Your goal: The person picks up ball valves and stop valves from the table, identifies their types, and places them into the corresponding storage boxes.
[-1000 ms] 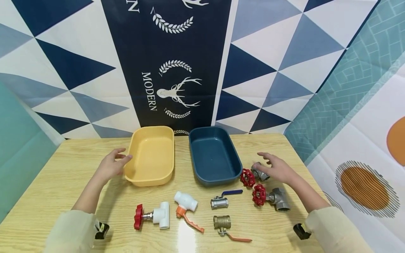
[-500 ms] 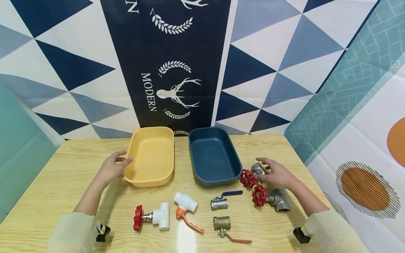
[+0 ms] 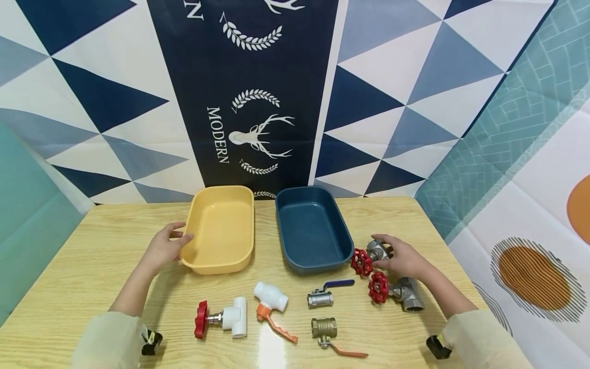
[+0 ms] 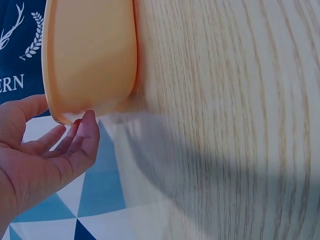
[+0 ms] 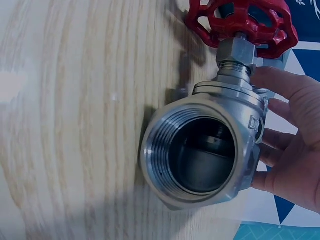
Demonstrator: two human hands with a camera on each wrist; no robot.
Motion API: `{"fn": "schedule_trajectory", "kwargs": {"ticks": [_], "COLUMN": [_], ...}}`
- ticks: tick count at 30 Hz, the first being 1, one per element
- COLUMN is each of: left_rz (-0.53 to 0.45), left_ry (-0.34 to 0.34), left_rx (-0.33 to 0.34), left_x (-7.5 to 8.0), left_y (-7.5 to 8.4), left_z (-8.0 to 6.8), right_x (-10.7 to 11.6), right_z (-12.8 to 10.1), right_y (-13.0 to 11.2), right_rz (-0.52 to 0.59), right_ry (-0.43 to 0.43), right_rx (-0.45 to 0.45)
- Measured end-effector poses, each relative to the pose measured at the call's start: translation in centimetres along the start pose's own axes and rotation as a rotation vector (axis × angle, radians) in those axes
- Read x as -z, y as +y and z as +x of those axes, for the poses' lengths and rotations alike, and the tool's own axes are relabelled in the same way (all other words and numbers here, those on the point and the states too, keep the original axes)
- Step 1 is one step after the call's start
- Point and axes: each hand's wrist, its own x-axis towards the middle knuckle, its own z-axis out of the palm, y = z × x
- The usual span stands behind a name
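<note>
Left hand at smooth, rounded yellow tray; right about red-wheeled metal valve; grips unclear.

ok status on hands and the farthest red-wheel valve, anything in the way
Left hand at yellow bin. Right hand at farthest valve, grip unclear. Neighbouring valve close by, possible snag.

Looks like a small staged recording corner; cannot tell home, lab or workshop. Wood-grain tabletop stands hemmed in by printed back sheet with triangles, deer and MODERN lettering, plain teal left sheet, creased right sheet. Plumbing valves lie spread near yellow tray and blue tray.
</note>
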Motion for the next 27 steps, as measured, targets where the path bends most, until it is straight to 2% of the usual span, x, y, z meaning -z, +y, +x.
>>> {"fn": "schedule_trajectory", "kwargs": {"ticks": [19, 27], "left_rz": [-0.037, -0.053], "left_ry": [0.039, 0.06], "left_rx": [-0.026, -0.023], "left_x": [-0.4, -0.5], "left_y": [-0.6, -0.4], "left_z": [0.2, 0.2], "right_x": [-0.8, -1.3], "right_z": [1.2, 1.6], "right_y": [-0.1, 0.1], "right_rz": [-0.033, -0.075], "right_ry": [-0.022, -0.001], "right_rx": [0.037, 0.044]}}
